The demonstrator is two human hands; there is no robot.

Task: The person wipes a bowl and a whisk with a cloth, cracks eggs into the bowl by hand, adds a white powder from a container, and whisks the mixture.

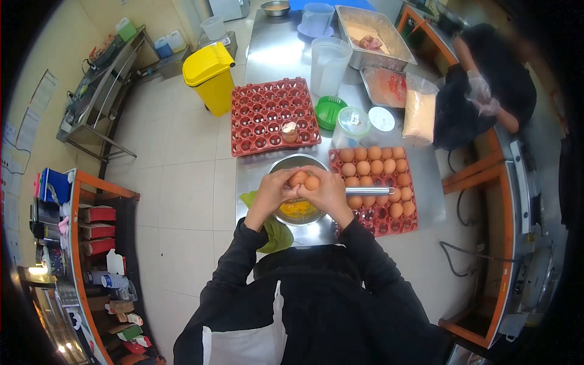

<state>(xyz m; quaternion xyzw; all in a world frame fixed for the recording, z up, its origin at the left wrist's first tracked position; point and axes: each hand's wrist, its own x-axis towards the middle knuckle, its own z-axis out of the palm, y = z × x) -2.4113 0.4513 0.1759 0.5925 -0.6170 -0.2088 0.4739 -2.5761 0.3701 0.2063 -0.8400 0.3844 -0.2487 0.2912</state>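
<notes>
Left hand [271,190] and right hand [328,193] close together over the metal bowl [291,160], fingers curled around two brown eggs [305,180] held side by side between them; can't tell whether the shells are cracked. Yellow yolks [297,208] lie in the bowl, below the hands. Right of the bowl: red egg tray [383,227], partly filled with whole eggs [363,168], a metal handle [368,191] lying across it. Beyond the bowl, slightly left: red stacked tray [263,112] with broken shells [290,130] in a near cup. Green cloth [277,236] at the bowl's near left side. Green basket [330,111] and lidded clear tub [351,126] stand beyond the bowl to the right, on the metal surface [431,193]. Farther right, another person's gloved hands [482,97].
</notes>
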